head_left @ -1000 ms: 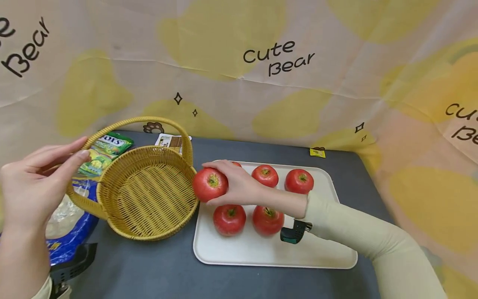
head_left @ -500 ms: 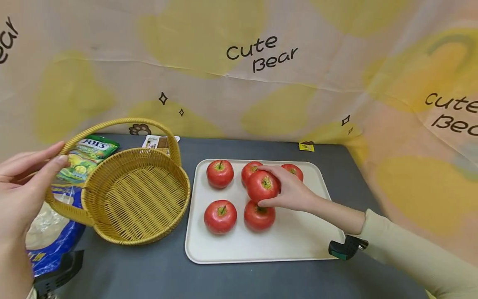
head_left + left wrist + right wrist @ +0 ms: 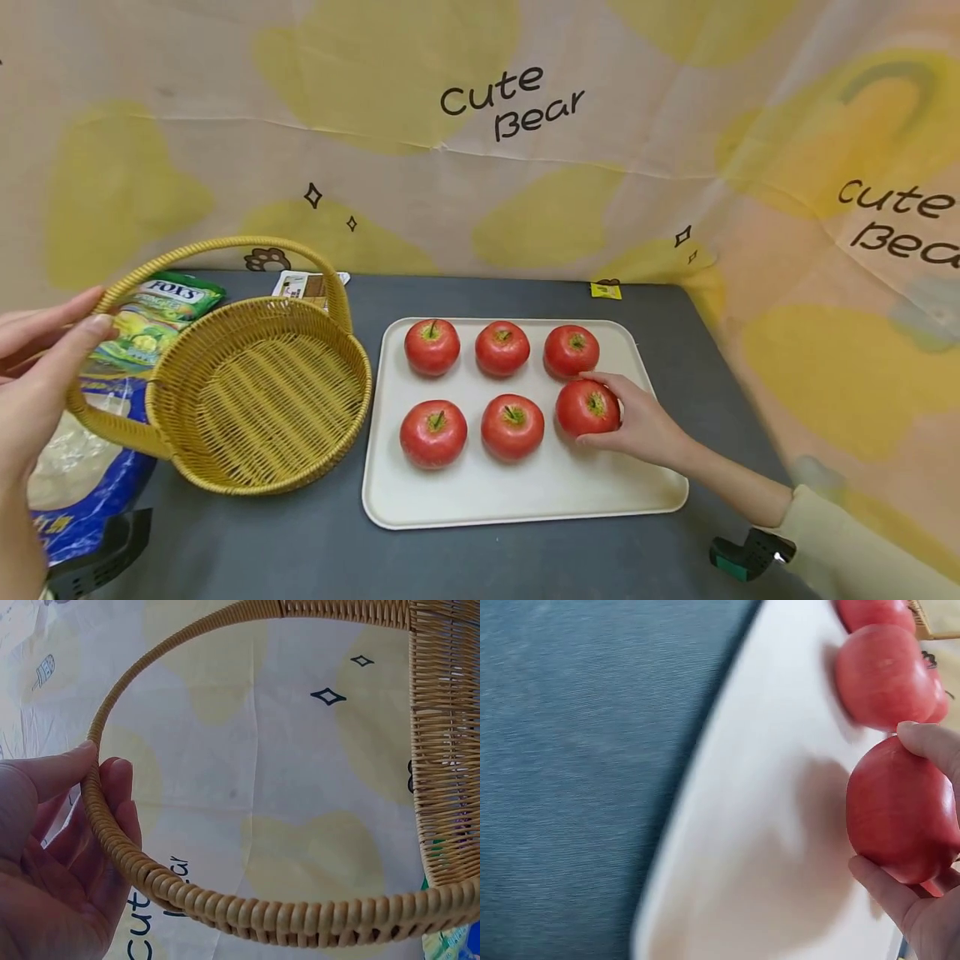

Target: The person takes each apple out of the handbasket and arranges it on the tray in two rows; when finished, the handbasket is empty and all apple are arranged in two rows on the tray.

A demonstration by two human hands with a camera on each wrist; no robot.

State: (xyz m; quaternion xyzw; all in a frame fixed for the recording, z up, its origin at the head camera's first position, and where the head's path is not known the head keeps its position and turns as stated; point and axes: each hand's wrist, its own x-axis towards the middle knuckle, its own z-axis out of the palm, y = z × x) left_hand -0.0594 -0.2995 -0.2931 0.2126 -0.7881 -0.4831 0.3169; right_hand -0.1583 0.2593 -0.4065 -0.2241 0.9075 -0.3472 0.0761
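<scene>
The right hand (image 3: 645, 425) grips an apple (image 3: 588, 407) with thumb and fingers curled round it; the apple sits on the tray (image 3: 525, 500), in the near row at the right end, close to the tray's right edge. In the right wrist view the same apple (image 3: 900, 810) rests on the pale tray (image 3: 765, 847) with a fingertip on top and the thumb under its near side, and another apple (image 3: 885, 675) lies just beyond it. Five more apples fill the tray in two rows of three: far left (image 3: 432, 347), far middle (image 3: 502, 348), far right (image 3: 571, 351), near left (image 3: 432, 433) and near middle (image 3: 512, 427). The tray lies on the dark bench (image 3: 300, 550), toward its right half. The left hand (image 3: 37, 392) pinches the handle of the basket (image 3: 258, 400) between thumb and fingers at the left side; the left wrist view shows the thumb and fingers (image 3: 112, 795) closed round the woven handle (image 3: 225, 907). The basket stands on the bench just left of the tray. Behind it, near the bench's far left corner, lies a green sweet bag (image 3: 161, 312), and a blue bag (image 3: 82, 467) lies at the left edge, partly under the basket.
</scene>
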